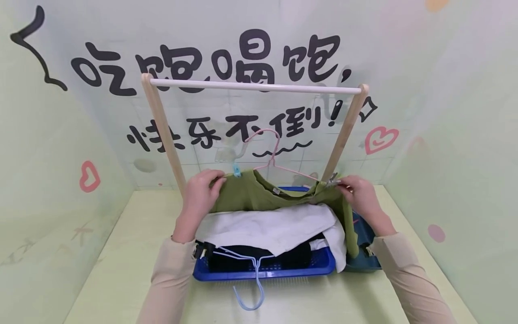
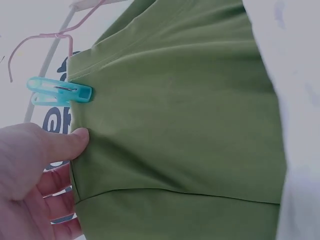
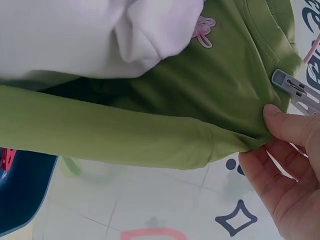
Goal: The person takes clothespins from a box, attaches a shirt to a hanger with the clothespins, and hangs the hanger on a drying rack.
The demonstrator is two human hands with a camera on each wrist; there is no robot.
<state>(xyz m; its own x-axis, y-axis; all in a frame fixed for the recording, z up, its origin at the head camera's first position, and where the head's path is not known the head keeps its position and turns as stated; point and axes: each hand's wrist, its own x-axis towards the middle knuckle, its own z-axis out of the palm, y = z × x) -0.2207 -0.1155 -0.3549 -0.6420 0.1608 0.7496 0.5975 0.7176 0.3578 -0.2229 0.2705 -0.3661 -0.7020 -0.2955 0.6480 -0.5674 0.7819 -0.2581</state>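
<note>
A green shirt (image 1: 243, 193) hangs on a pink wire hanger (image 1: 272, 161), its neckline facing up. My left hand (image 1: 202, 191) pinches one shoulder between thumb and fingers, just outside a light blue clothespin (image 2: 75, 92) clipped at that shoulder. On the other shoulder, my right hand (image 1: 359, 192) pinches the cloth beside a grey clothespin (image 3: 287, 82). One green sleeve (image 3: 150, 140) hangs down on the right side. A pink patch (image 3: 204, 31) shows on the shirt's front. White cloth (image 1: 267, 225) covers the shirt's lower part in the head view.
Behind the shirt stands a rack with a white rod (image 1: 255, 86) and wooden posts (image 1: 163, 130). Below is a blue basket (image 1: 283, 272) holding white and black clothes, with a light blue hanger (image 1: 257, 274) over its front rim. A dark teal bin (image 1: 364, 266) stands at right.
</note>
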